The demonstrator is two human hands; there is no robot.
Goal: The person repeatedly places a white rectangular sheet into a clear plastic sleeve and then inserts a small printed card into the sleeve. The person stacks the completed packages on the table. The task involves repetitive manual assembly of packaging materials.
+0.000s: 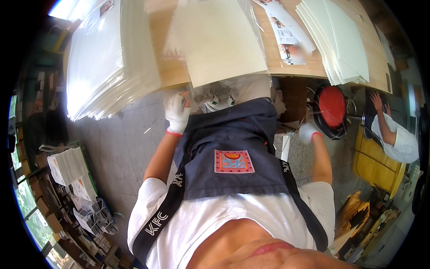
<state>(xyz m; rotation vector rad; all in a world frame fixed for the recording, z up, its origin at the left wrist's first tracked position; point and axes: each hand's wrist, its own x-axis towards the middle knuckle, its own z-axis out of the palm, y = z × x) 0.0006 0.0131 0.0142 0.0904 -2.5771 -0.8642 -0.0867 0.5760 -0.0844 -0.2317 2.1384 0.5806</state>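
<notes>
Fingers of the gloved left hand (177,112) curled under the table edge (172,83) beside plastic sleeves (107,62), gloved right hand (308,133) lowered near a red stool (332,106), its grip not discernible.

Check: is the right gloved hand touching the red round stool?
Apart. The head view shows the right hand hanging beside the red stool, with a sliver of floor between glove and stool rim. The left hand is up at the clear plastic sheet.

Two gloved hands (177,112) (308,132), three stacks of white sheets (103,58) (219,38) (338,40), one red stool (332,107).
</notes>
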